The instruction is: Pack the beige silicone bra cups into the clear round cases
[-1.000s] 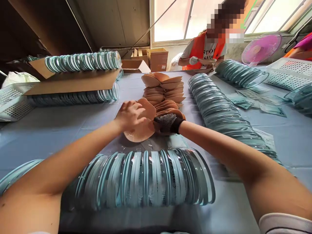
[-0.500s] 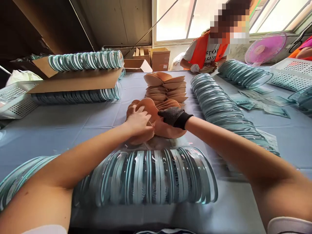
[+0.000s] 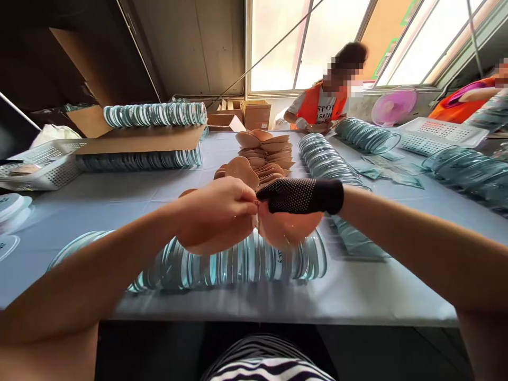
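Pinched at its middle, a tan two-cup stick-on bra (image 3: 216, 233) hangs in front of me, its cups spread left and right. My left hand (image 3: 228, 203), bare, grips the inner edge of the left cup. My right hand (image 3: 291, 196), in a black dotted glove, is closed on the inner edge of the right cup, and the fingertips of both hands meet at the centre. Just behind lies a stack of similar bras (image 3: 264, 151). Below the held bra, a row of clear round pouches with teal rims (image 3: 238, 264) stands on the table, partly covered by it.
More rows of pouches stand at the right (image 3: 323, 159) and on a cardboard sheet (image 3: 138, 144) at the left. White baskets (image 3: 59, 172) flank the table. Flat packets (image 3: 392, 166) lie at the right. Across the table, a person in an orange vest (image 3: 313, 108) works.
Both hands have come up and toward me from the stack, lifting one bra above the front pouches. My view has tilted, showing more of the table's near edge.
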`<control>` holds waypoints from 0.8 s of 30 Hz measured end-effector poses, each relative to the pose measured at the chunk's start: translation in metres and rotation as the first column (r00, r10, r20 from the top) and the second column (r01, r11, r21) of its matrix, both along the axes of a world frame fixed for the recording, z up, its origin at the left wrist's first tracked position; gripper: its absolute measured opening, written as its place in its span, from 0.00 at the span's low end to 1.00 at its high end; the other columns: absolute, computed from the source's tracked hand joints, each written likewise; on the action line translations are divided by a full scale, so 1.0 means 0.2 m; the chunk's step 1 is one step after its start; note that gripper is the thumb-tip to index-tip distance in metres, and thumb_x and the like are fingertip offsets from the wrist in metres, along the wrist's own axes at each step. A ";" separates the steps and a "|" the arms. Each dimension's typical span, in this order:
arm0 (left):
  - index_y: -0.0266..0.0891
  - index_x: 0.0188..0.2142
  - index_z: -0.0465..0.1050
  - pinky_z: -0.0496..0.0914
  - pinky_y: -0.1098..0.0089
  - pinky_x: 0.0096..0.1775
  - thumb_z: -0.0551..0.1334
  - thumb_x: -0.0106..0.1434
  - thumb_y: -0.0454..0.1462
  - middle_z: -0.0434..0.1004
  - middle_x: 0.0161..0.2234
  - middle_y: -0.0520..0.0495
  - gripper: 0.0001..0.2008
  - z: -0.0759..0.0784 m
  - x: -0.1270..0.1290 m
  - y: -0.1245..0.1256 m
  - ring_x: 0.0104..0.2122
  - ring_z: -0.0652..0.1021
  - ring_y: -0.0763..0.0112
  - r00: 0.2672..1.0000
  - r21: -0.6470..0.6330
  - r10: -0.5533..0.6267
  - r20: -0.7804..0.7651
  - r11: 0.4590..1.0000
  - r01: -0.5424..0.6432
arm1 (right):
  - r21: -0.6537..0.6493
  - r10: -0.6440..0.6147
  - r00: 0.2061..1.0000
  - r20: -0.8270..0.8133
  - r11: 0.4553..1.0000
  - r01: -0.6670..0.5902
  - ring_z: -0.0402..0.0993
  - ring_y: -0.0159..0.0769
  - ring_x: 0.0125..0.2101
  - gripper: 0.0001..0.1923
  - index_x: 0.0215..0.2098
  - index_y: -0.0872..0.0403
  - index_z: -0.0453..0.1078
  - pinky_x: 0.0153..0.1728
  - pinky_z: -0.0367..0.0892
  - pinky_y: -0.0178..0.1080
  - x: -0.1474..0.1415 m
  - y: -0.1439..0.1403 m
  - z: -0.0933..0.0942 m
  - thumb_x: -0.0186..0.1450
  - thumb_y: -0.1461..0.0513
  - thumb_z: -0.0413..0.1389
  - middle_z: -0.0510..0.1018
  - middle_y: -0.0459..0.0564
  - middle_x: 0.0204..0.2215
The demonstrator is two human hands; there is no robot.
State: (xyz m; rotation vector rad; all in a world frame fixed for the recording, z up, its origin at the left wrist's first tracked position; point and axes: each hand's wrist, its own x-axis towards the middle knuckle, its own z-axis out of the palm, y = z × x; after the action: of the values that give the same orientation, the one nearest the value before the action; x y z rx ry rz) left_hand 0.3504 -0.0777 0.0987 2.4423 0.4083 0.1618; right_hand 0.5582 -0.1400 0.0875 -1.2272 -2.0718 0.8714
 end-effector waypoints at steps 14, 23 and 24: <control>0.35 0.32 0.80 0.65 0.74 0.32 0.60 0.60 0.37 0.79 0.27 0.51 0.10 -0.64 -0.26 -0.59 0.30 0.75 0.72 0.998 -0.448 -0.011 -0.063 0.894 -0.019 | -0.117 -0.038 0.984 0.173 0.991 0.059 0.75 0.32 0.29 0.16 0.34 0.57 0.78 0.32 0.69 0.34 -0.33 -0.77 -0.60 0.69 0.58 0.51 0.81 0.49 0.29; 0.37 0.31 0.80 0.66 0.74 0.32 0.61 0.60 0.38 0.79 0.29 0.50 0.09 -0.38 -0.22 -0.49 0.30 0.75 0.72 0.997 -0.347 0.049 -0.057 0.935 -0.065 | 0.187 -0.101 0.955 0.280 0.981 0.049 0.80 0.39 0.35 0.13 0.39 0.55 0.79 0.39 0.74 0.41 -0.25 -0.64 -0.45 0.69 0.59 0.52 0.84 0.54 0.36; 0.37 0.30 0.80 0.65 0.74 0.32 0.61 0.60 0.37 0.79 0.28 0.51 0.09 -0.34 -0.22 -0.49 0.29 0.74 0.73 0.997 -0.275 0.011 -0.082 0.961 -0.033 | 0.140 -0.024 0.957 0.288 0.990 -0.017 0.80 0.38 0.36 0.14 0.41 0.54 0.79 0.39 0.74 0.40 -0.24 -0.64 -0.42 0.70 0.58 0.52 0.84 0.53 0.37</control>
State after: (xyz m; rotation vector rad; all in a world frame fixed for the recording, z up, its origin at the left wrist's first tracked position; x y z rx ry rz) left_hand 0.3063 -0.1748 0.0300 2.1744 0.4611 0.0142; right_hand 0.5110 -0.2671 0.0025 -1.3453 -2.3143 0.5571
